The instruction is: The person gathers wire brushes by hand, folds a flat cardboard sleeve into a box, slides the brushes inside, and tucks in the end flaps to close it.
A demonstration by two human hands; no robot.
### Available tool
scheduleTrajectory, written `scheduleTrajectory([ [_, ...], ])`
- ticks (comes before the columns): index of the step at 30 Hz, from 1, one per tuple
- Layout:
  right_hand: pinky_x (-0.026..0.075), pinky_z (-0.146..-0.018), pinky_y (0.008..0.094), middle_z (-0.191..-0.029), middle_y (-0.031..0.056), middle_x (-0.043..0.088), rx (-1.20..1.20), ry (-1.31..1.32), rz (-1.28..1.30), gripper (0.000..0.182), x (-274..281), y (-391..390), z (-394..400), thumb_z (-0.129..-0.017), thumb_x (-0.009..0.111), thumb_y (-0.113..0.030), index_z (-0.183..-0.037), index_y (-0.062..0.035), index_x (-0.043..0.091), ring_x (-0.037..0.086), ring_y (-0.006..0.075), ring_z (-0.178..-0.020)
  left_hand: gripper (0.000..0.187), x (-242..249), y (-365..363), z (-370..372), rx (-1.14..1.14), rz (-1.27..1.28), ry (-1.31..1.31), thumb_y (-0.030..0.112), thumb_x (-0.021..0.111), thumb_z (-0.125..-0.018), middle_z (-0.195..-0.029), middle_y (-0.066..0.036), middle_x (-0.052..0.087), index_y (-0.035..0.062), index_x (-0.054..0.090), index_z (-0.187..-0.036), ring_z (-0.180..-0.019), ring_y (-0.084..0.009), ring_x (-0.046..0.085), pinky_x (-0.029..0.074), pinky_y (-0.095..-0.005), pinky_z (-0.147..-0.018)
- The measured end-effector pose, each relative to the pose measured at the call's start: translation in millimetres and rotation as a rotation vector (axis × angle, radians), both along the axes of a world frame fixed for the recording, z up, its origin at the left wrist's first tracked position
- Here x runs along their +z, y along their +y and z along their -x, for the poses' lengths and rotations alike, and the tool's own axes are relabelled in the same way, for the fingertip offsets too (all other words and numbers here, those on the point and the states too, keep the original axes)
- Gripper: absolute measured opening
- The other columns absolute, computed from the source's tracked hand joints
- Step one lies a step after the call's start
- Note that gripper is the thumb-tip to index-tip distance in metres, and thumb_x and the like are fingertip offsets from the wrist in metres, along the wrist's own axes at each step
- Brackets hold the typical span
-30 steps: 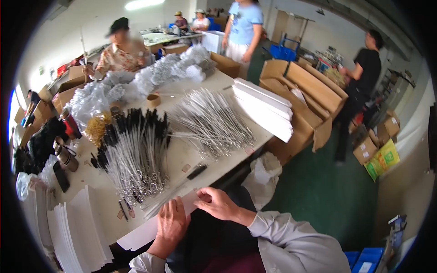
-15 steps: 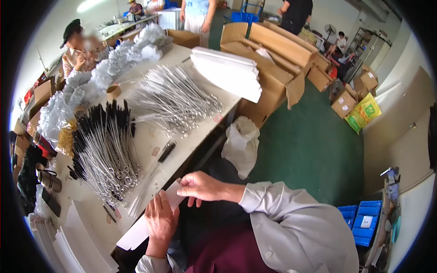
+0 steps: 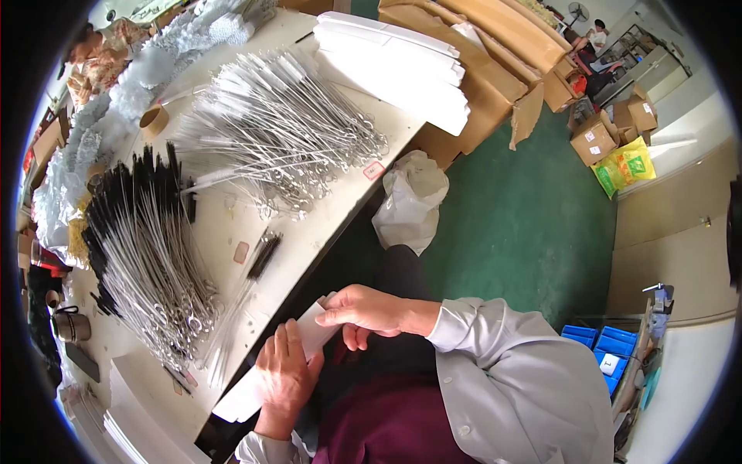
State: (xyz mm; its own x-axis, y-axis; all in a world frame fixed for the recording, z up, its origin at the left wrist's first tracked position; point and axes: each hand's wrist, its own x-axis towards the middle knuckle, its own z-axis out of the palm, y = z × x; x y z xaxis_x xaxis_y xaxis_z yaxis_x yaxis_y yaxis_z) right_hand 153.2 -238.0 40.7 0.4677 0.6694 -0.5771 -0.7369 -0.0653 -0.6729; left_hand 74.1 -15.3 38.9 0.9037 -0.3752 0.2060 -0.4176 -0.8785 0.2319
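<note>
A long, narrow white paper box [image 3: 239, 398], seemingly flat or half folded, lies slantwise over the table's front edge. My left hand [image 3: 284, 377] is laid across its middle and holds it, fingers close together. At the upper end my right hand [image 3: 369, 309] pinches it between thumb and fingers. Close by on the table is a loose black bristle brush [image 3: 265, 255] with thin wire stems [image 3: 230, 332]. Further left sits a heap of black-bristled wire brushes [image 3: 151, 255], their ring ends toward me. Behind it spreads a pile of white-bristled brushes [image 3: 286, 131].
White flat boxes [image 3: 390, 69] are stacked at the table's far right; more white strips [image 3: 143, 410] stand front left. A tape roll [image 3: 154, 121] and bagged brushes [image 3: 147, 85] lie further back, near another person [image 3: 104, 58]. Right of the table are a white sack [image 3: 413, 201] and cardboard cartons [image 3: 471, 93].
My view has tilted down and shifted, so the table sits differently in it. Both hands keep their hold on the white box, with the right hand's grip nearly the same.
</note>
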Motion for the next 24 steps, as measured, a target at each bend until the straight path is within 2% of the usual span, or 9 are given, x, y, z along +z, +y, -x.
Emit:
scheduleTrajectory([
  [1, 0.055, -0.047, 0.0241, -0.086, 0.0104, 0.068, 0.01, 0.033, -0.018, 0.042, -0.3, -2.5, -7.0, -0.104, 0.063, -0.033, -0.119, 0.0056, 0.065, 0.068, 0.0131, -0.057, 0.067, 1.6, -0.7, -4.9, -0.01, 0.009, 0.033, 0.024, 0.077, -0.077, -0.116, -0.024, 0.064, -0.0089, 0.054, -0.131, -0.088, -0.0364, 0.067, 0.057, -0.0441, -0.076],
  [4, 0.056, -0.047, 0.0249, -0.088, 0.0099, 0.069, 0.054, 0.063, 0.028, 0.042, 7.8, -7.5, -24.0, -0.104, 0.063, -0.034, -0.117, 0.0053, 0.067, 0.068, 0.0131, -0.058, 0.07, 7.0, -4.2, -20.2, -0.034, 0.013, 0.118, 0.025, 0.078, -0.076, -0.114, -0.024, 0.064, -0.0091, 0.053, -0.132, -0.084, -0.0351, 0.066, 0.057, -0.0434, -0.072],
  [9, 0.056, -0.047, 0.0257, -0.097, 0.0125, 0.069, 0.113, 0.236, 0.035, 0.044, 9.6, -21.2, -45.1, -0.104, 0.062, -0.037, -0.118, 0.0054, 0.067, 0.069, 0.0144, -0.061, 0.072, 23.7, -14.9, -38.0, -0.027, 0.045, 0.292, 0.027, 0.08, -0.075, -0.111, -0.021, 0.065, -0.0074, 0.054, -0.132, -0.084, -0.0338, 0.066, 0.057, -0.0429, -0.07],
  [16, 0.056, -0.047, 0.0254, -0.097, 0.0117, 0.069, 0.037, 0.247, 0.025, 0.043, 54.2, -39.1, -58.5, -0.104, 0.062, -0.036, -0.116, 0.0047, 0.067, 0.069, 0.0146, -0.063, 0.072, 64.8, -31.1, -64.8, -0.065, 0.064, 0.396, 0.033, 0.08, -0.075, -0.111, -0.019, 0.066, -0.0052, 0.056, -0.132, -0.084, -0.0333, 0.067, 0.058, -0.0425, -0.069],
  [18, 0.056, -0.047, 0.0256, -0.094, 0.011, 0.069, -0.011, 0.327, 0.057, 0.04, 72.9, -50.0, -64.3, -0.103, 0.063, -0.034, -0.116, 0.0044, 0.067, 0.069, 0.0146, -0.063, 0.074, 81.9, -38.7, -78.8, -0.108, 0.059, 0.369, 0.033, 0.079, -0.076, -0.113, -0.019, 0.066, -0.0053, 0.055, -0.134, -0.087, -0.033, 0.067, 0.058, -0.0423, -0.072],
  [20, 0.056, -0.047, 0.0257, -0.09, 0.0098, 0.069, -0.041, 0.263, 0.078, 0.038, 94.7, -64.2, -74.3, -0.103, 0.063, -0.031, -0.116, 0.004, 0.067, 0.069, 0.0146, -0.063, 0.074, 104.5, -49.3, -99.2, -0.137, 0.044, 0.406, 0.032, 0.078, -0.078, -0.114, -0.018, 0.066, -0.0066, 0.055, -0.136, -0.091, -0.0329, 0.067, 0.057, -0.0422, -0.076],
  [21, 0.056, -0.047, 0.0254, -0.089, 0.0094, 0.069, -0.093, 0.266, 0.07, 0.036, 103.5, -71.7, -77.8, -0.103, 0.063, -0.029, -0.117, 0.004, 0.066, 0.069, 0.0148, -0.062, 0.069, 118.9, -59.4, -112.8, -0.121, 0.066, 0.446, 0.026, 0.08, -0.077, -0.113, -0.02, 0.067, -0.0061, 0.056, -0.134, -0.093, -0.0372, 0.068, 0.057, -0.0459, -0.079],
  [22, 0.055, -0.046, 0.0252, -0.088, 0.009, 0.068, -0.143, 0.254, 0.067, 0.035, 111.4, -80.3, -84.5, -0.103, 0.063, -0.027, -0.117, 0.0041, 0.066, 0.069, 0.0149, -0.062, 0.069, 122.6, -65.1, -124.3, -0.161, 0.081, 0.38, 0.027, 0.08, -0.078, -0.114, -0.02, 0.067, -0.0063, 0.056, -0.133, -0.093, -0.0365, 0.068, 0.057, -0.0447, -0.079],
  [24, 0.056, -0.047, 0.0251, -0.098, 0.0104, 0.069, -0.2, 0.217, 0.021, 0.03, 128.6, -99.8, -98.4, -0.102, 0.062, -0.022, -0.115, 0.0042, 0.067, 0.07, 0.0153, -0.062, 0.07, 135.0, -81.3, -149.9, -0.212, 0.074, 0.33, 0.025, 0.082, -0.076, -0.115, -0.019, 0.067, -0.0063, 0.056, -0.133, -0.092, -0.035, 0.068, 0.057, -0.0426, -0.079],
])
